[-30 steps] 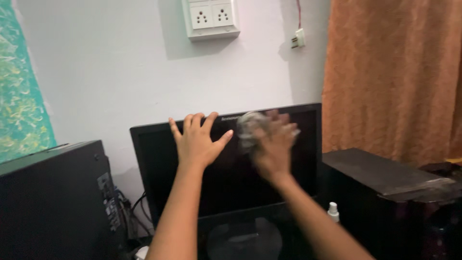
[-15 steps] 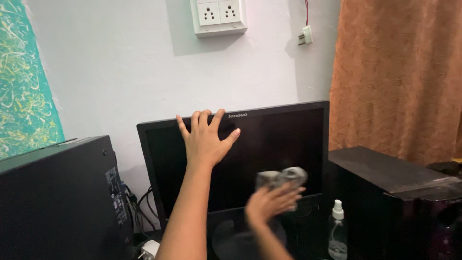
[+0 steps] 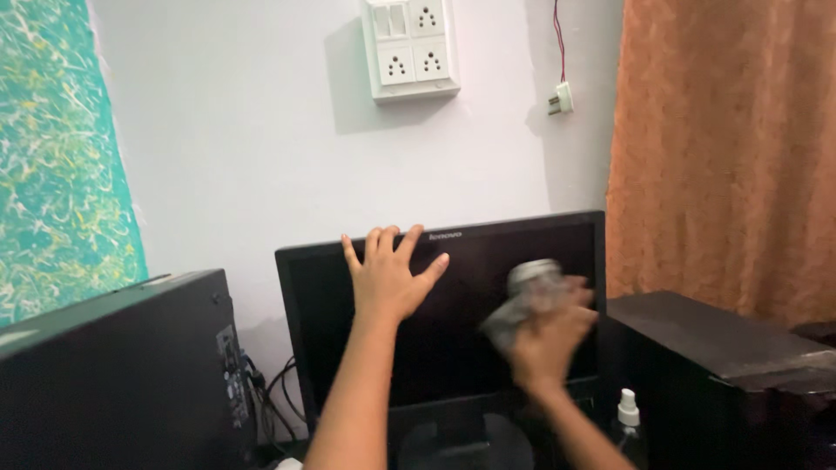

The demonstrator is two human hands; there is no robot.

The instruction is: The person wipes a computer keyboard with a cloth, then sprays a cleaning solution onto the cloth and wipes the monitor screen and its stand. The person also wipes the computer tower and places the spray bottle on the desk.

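A black flat monitor (image 3: 331,348) stands against the white wall, its screen dark. My left hand (image 3: 389,277) lies flat with fingers spread on the upper left part of the screen, fingertips at the top bezel. My right hand (image 3: 549,335) presses a crumpled grey cloth (image 3: 528,289) against the right side of the screen; both are blurred by motion. The hand hides the lower part of the cloth.
A black computer case (image 3: 113,365) stands at the left with cables (image 3: 277,396) behind it. A dark box (image 3: 714,335) sits at the right, a small white-capped spray bottle (image 3: 627,416) in front of it. A socket board (image 3: 411,48) is on the wall; an orange curtain (image 3: 731,148) hangs right.
My right hand with the cloth went from the top middle of the screen down to its lower part, then up to the right side. My left hand stayed pressed on the screen.
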